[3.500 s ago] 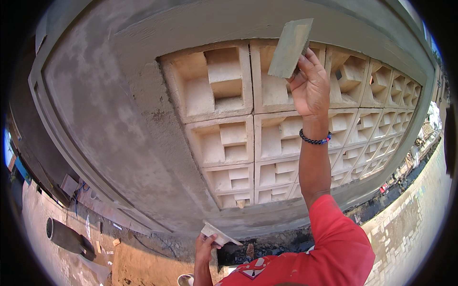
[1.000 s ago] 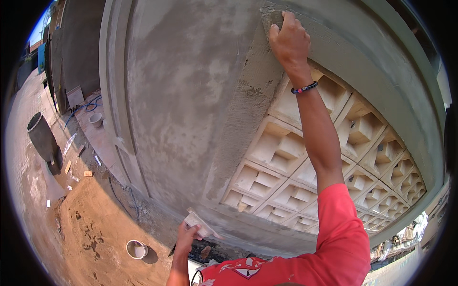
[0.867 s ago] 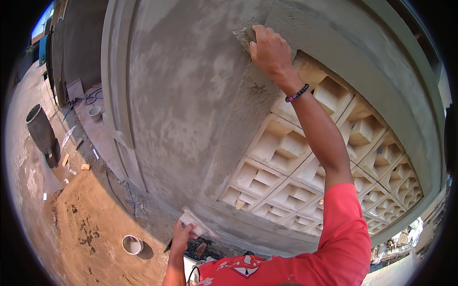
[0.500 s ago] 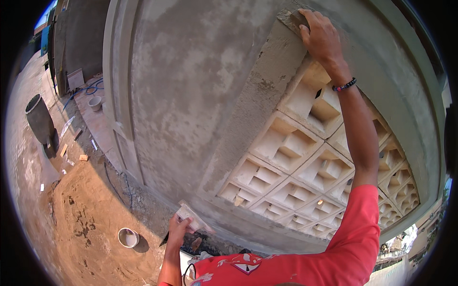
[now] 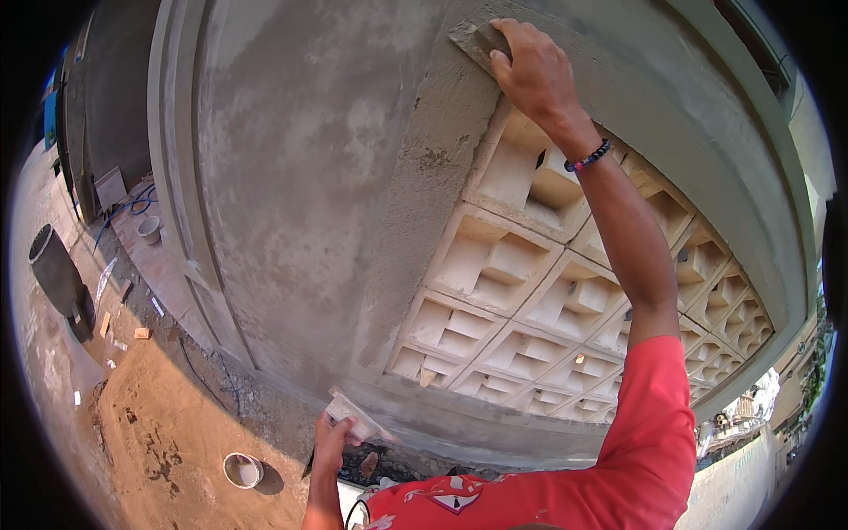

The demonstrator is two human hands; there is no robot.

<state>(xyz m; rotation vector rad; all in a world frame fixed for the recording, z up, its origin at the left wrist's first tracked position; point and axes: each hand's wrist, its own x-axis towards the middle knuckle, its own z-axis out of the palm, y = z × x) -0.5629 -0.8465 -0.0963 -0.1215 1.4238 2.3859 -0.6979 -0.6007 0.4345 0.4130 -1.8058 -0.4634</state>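
Observation:
Stretched high up, my right hand (image 5: 534, 75) is closed on a grey, mortar-coated plastering float (image 5: 473, 50). Its face lies against the rough, damp strip of plaster (image 5: 433, 168) above the upper corner of a vent block panel (image 5: 517, 256). These pale blocks have stepped openings and sit in a recess of the wall. Low down near the wall's foot, my left hand (image 5: 332, 442) grips a flat, pale board smeared with mortar (image 5: 358, 419), thumb on top. A beaded bracelet circles my right wrist.
Smooth grey plaster covers the wall (image 5: 291, 177), with a raised column edge (image 5: 177, 159) on the left. A sand heap (image 5: 168, 415) holds a bucket (image 5: 243, 471). Farther off are a dark cylindrical container (image 5: 57, 274), a second bucket (image 5: 149, 230), a blue hose (image 5: 137, 205) and scattered scraps.
The whole scene has shifted left in view as my head moved. My right hand and float keep nearly the same spot at the panel's corner. Both hands keep their holds.

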